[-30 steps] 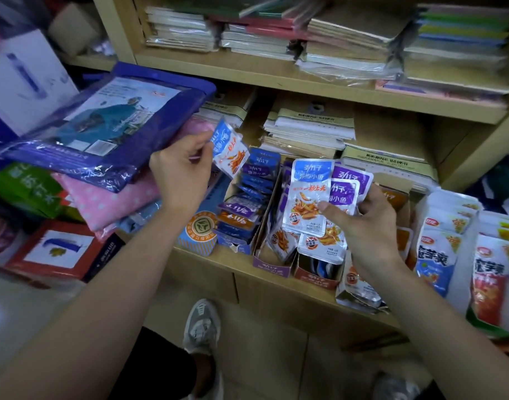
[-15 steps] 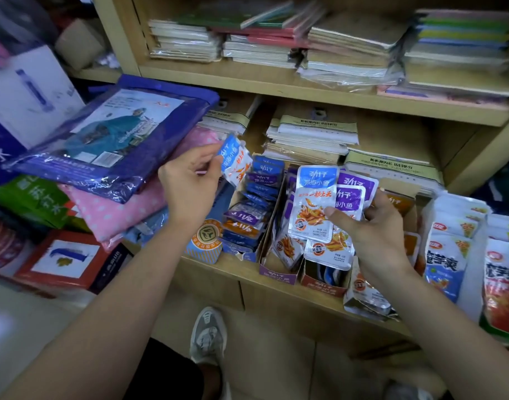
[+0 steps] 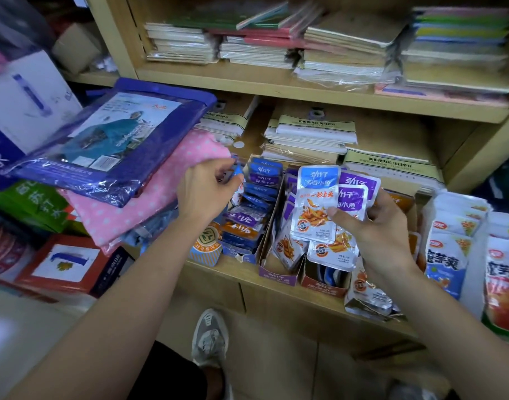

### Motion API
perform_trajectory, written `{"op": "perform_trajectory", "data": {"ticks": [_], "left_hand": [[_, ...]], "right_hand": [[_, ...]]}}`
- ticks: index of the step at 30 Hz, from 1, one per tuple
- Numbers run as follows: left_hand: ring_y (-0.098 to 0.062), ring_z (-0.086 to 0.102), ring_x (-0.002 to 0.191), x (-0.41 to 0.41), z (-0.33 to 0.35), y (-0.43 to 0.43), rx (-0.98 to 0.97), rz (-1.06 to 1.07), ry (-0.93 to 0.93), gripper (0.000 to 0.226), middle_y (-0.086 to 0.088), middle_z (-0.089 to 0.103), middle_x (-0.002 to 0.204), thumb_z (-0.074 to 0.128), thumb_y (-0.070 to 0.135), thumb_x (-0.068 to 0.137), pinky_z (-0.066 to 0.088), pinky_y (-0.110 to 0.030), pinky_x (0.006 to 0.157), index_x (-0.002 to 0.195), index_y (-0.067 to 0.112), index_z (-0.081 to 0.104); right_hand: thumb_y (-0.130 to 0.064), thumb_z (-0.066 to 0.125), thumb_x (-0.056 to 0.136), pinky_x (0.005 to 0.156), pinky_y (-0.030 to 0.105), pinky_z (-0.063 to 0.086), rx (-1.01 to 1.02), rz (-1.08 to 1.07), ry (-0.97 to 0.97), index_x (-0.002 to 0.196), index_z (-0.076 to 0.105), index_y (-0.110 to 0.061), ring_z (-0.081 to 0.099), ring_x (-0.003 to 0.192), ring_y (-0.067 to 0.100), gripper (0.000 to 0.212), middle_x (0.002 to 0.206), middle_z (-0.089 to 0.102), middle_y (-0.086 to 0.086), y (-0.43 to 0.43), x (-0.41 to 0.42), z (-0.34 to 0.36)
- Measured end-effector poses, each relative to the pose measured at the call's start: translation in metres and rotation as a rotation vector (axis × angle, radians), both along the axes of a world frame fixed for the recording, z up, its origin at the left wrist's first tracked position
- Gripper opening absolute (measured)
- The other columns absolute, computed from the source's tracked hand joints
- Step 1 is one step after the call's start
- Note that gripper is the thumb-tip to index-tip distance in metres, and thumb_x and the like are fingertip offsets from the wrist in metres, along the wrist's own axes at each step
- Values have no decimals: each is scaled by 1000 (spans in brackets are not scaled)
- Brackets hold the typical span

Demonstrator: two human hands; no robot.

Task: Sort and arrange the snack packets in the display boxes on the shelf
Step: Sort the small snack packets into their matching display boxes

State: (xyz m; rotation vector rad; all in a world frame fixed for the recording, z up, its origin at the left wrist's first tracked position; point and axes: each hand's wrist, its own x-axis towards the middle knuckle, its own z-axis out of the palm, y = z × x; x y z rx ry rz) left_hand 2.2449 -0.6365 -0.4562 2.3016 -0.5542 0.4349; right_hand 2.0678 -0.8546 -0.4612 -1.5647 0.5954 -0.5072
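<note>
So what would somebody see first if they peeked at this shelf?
Probably the right hand in the middle, holding up a fan of shiny snack packets. Next, the left hand pinching a blue packet at the left box, and the big purple bag lying on pink cloth at the left.

On the lower shelf (image 3: 218, 272) stand side by side the left display box (image 3: 270, 223), the middle display box (image 3: 277, 277) and the right display box (image 3: 322, 284). A round tub (image 3: 205, 245) sits just left of them. Paper pads (image 3: 311, 134) lie stacked behind, with notebooks (image 3: 348, 44) on the shelf above. Large snack bags (image 3: 446, 246) are to the right, with loose snack packets (image 3: 368, 295) between them and the right display box at the shelf edge. Further left, a packaged raincoat (image 3: 111, 140) lies on a folded cloth pack (image 3: 149, 197)
</note>
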Motion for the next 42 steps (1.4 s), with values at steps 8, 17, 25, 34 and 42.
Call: {"op": "perform_trajectory", "data": {"ticks": [8, 17, 25, 34, 42], "left_hand": [[-22, 56, 98, 19, 0, -30, 313, -207, -139, 5, 10, 74, 88, 77, 31, 86, 46, -36, 80, 91, 31, 79], [-9, 72, 77, -31, 44, -9, -313, -103, -200, 9, 8, 74, 87, 66, 20, 96, 60, -33, 69, 102, 18, 72], [-5, 71, 84, -73, 45, -19, -520, -257, -21, 22, 10, 72, 90, 72, 0, 89, 55, -18, 78, 100, 19, 69], [-13, 69, 88, -35, 52, -48, -221, -429, 64, 20, 3, 70, 93, 64, 6, 95, 61, -34, 74, 103, 25, 67], [-9, 68, 93, -22, 63, -52, -124, -513, 152, 20, 3, 66, 99, 61, 5, 97, 60, -25, 74, 106, 23, 64]], "right_hand": [[-16, 83, 78, 81, 38, 60, -61, -122, -76, 120, 59, -17, 72, 100, 7, 48, 108, 74, -7, -20, -17, 12], [-16, 83, 80, 68, 16, 56, -112, -139, -70, 124, 58, -18, 69, 97, 0, 50, 109, 72, -9, -25, -19, 11], [-16, 82, 80, 57, 6, 49, -114, -187, -68, 125, 56, -18, 66, 89, -11, 52, 108, 70, -10, -28, -24, 10], [-18, 82, 81, 70, 18, 55, -96, -237, -60, 122, 55, -18, 69, 94, -2, 49, 108, 70, -9, -37, -22, 10], [-16, 81, 82, 82, 32, 59, -76, -214, -59, 123, 56, -18, 69, 101, 3, 49, 112, 71, -7, -43, -25, 8]]}}
